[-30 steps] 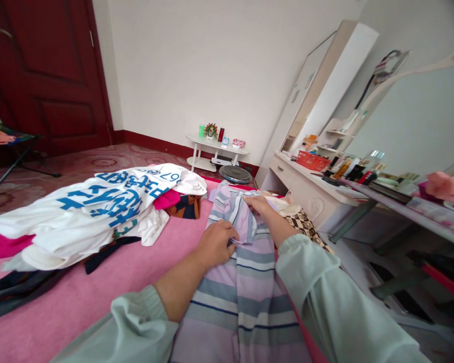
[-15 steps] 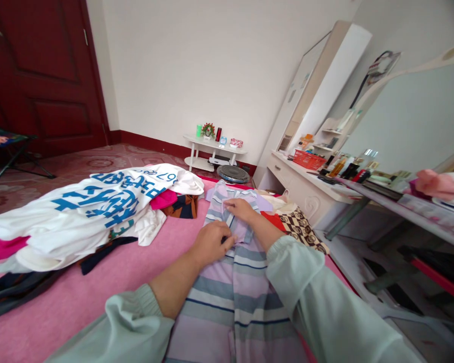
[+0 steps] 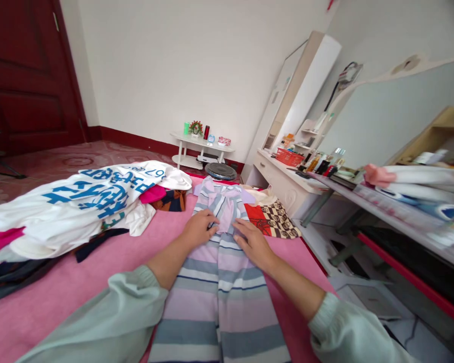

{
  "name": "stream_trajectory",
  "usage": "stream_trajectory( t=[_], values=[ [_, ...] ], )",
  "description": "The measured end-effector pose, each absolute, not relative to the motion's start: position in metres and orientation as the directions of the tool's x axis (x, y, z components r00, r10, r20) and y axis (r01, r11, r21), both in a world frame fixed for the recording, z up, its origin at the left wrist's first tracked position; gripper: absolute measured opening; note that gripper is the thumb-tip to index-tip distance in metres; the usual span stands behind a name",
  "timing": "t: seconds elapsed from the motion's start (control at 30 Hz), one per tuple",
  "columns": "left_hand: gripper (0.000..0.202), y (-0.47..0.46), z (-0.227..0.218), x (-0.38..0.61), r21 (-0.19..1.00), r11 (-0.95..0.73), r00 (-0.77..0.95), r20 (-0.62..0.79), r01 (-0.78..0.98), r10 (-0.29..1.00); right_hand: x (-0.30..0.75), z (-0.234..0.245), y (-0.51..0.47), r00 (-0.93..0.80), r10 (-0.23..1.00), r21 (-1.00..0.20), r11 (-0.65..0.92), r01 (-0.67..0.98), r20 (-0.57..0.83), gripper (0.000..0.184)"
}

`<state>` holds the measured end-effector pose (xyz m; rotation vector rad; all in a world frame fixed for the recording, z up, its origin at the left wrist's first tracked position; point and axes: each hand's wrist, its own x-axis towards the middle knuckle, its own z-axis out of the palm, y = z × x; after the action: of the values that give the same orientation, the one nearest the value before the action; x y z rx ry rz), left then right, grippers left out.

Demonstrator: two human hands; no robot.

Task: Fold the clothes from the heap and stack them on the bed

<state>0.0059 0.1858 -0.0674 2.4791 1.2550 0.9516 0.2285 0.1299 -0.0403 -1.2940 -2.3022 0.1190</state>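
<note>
A long striped garment (image 3: 196, 298) in lilac, grey, white and navy lies stretched out on the pink bedspread (image 3: 115, 275). Gathered folds and narrow strips of cloth show near its far end. My left hand (image 3: 200, 228) rests on the left edge of that gathered part, thumb and fingers slightly bent and apart. On the opposite edge, my right hand (image 3: 254, 244) lies with fingers spread over the fabric. Neither hand appears to grip the cloth.
To the left is a heap with a white cloth printed in blue (image 3: 98, 194). Patterned brown and red folded clothes (image 3: 274, 218) lie at right. A dressing table (image 3: 283, 174) with bottles stands beyond the bed's right edge; a low white stand (image 3: 204, 141) is by the wall.
My right hand has drawn back toward me and moved to the garment's right edge, its fingers now spread. My left hand's fingers have loosened. The camera view has turned slightly right.
</note>
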Motion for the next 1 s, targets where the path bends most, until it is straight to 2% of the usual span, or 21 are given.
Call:
stream_trajectory(
  t=[0.13, 0.3, 0.4, 0.5, 0.63, 0.73, 0.83, 0.93, 1.0],
  values=[
    [0.031, 0.184, -0.069, 0.004, 0.414, -0.637, 0.499, 0.399, 0.65, 0.769, 0.243, -0.049, 0.101, -0.377, 0.841, -0.384, 0.52, 0.763, 0.388, 0.034],
    [0.06, 0.15, -0.071, -0.002, 0.349, -0.622, 0.527, 0.335, 0.701, 0.781, 0.243, -0.053, 0.081, -0.351, 0.84, -0.392, 0.512, 0.765, 0.413, 0.024],
    [0.066, 0.12, -0.073, -0.009, 0.283, -0.615, 0.543, 0.297, 0.736, 0.786, 0.232, -0.048, 0.082, -0.307, 0.857, -0.406, 0.475, 0.781, 0.414, 0.025],
    [0.062, 0.085, -0.071, -0.02, 0.29, -0.648, 0.594, 0.258, 0.705, 0.762, 0.216, -0.042, 0.088, -0.213, 0.916, -0.434, 0.354, 0.829, 0.339, 0.019],
    [0.046, 0.033, -0.056, -0.037, 0.418, -0.702, 0.671, 0.247, 0.577, 0.699, 0.197, -0.037, 0.098, -0.113, 0.971, -0.443, 0.199, 0.874, 0.212, 0.012],
    [0.028, -0.004, -0.043, -0.044, 0.503, -0.706, 0.668, 0.297, 0.499, 0.683, 0.184, -0.031, 0.104, -0.045, 0.986, -0.422, 0.111, 0.9, 0.163, 0.03],
    [0.021, -0.028, -0.034, -0.046, 0.506, -0.722, 0.679, 0.314, 0.471, 0.663, 0.172, -0.026, 0.112, 0.03, 0.997, -0.395, 0.001, 0.919, 0.073, 0.047],
    [0.028, -0.037, -0.033, -0.044, 0.475, -0.745, 0.711, 0.299, 0.468, 0.637, 0.162, -0.025, 0.123, 0.056, 0.998, -0.452, -0.055, 0.89, -0.012, 0.032],
    [0.02, -0.037, -0.034, -0.043, 0.461, -0.753, 0.718, 0.298, 0.469, 0.629, 0.16, -0.027, 0.131, 0.051, 0.996, -0.501, -0.083, 0.862, -0.079, 0.015]
  ],
)
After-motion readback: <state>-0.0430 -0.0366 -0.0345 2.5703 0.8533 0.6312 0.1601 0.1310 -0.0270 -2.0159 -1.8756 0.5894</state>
